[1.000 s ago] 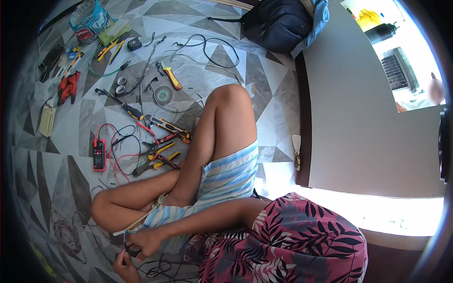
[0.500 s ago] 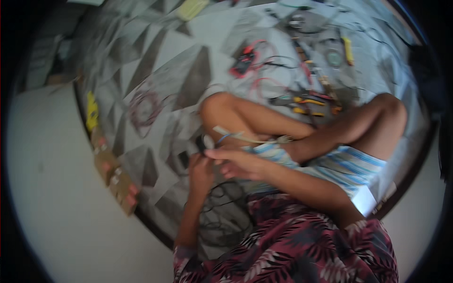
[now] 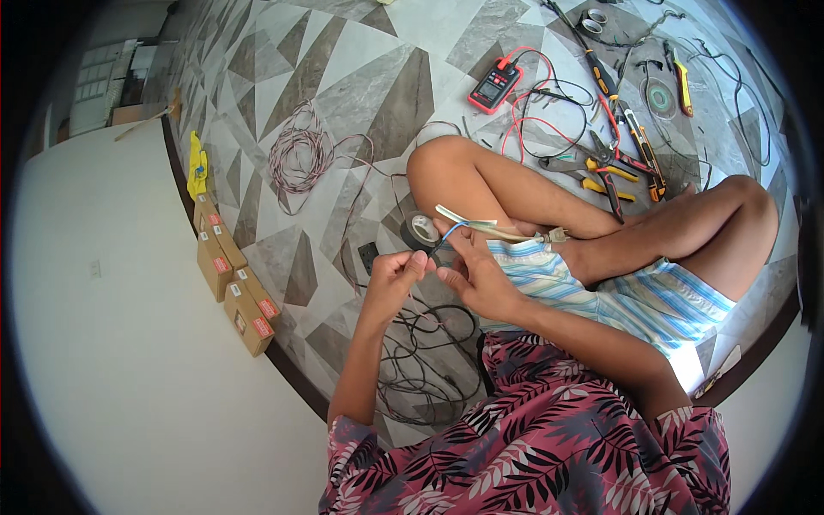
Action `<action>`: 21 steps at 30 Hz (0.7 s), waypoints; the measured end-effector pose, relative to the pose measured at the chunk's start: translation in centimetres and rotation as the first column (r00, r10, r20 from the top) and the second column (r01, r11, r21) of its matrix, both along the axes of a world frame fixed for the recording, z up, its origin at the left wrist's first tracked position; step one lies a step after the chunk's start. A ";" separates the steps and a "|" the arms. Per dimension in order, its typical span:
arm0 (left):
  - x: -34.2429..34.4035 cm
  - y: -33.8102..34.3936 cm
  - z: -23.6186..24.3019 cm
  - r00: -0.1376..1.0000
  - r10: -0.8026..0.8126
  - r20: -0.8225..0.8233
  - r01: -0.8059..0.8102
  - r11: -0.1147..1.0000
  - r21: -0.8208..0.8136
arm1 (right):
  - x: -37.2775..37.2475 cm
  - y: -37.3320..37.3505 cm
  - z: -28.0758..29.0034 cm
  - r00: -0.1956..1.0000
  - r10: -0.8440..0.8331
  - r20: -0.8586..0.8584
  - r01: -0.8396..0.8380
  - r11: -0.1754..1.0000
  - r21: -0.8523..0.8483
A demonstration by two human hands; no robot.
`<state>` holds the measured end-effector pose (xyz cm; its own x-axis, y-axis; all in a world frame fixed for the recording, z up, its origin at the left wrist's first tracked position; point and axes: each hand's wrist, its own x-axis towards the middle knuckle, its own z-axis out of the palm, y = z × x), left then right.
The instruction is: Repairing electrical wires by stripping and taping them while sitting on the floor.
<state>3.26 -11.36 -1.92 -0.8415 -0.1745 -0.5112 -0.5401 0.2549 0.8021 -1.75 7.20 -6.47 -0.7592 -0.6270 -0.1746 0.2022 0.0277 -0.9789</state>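
My left hand (image 3: pixel 390 285) pinches the dark end of a blue-and-black wire (image 3: pixel 451 234) between thumb and forefinger. My right hand (image 3: pixel 476 279) grips the same wire close by, its thumb near my left fingertips. The wire runs to a cream cable (image 3: pixel 498 232) lying across my crossed legs, with an uncovered pale strip at its end. A roll of black tape (image 3: pixel 421 230) is just behind my fingers. A small black block (image 3: pixel 367 256) lies on the floor left of my left hand, and loops of black cable (image 3: pixel 421 369) lie below my hands.
On the tiled floor (image 3: pixel 309 51) are a red multimeter (image 3: pixel 495 84), pliers (image 3: pixel 601 172), knives (image 3: pixel 648 154), a screwdriver (image 3: pixel 601 73), tape rolls (image 3: pixel 594 21) and a pinkish wire coil (image 3: pixel 300 159). Cardboard boxes (image 3: pixel 240 300) and a yellow bag (image 3: pixel 197 163) line the white wall (image 3: pixel 129 309).
The head view has swung left, bringing the boxes and wall into sight. My hands stay together on the wire, my right fingers now higher along it.
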 end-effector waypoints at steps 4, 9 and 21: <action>-0.6 -0.6 0.6 0.997 -0.065 -0.037 0.066 0.997 0.030 | 0.4 -0.2 -1.0 0.998 0.012 -0.056 -0.013 1.000 -0.017; -0.6 0.3 1.5 0.969 -0.215 -0.122 0.137 0.879 -0.456 | 0.7 0.0 -0.6 0.999 0.048 -0.019 -0.043 0.980 0.196; -1.6 -0.2 2.8 0.964 -0.265 -0.015 0.242 0.901 -0.360 | 0.3 -0.3 -2.3 0.959 0.052 0.279 0.010 0.976 -0.216</action>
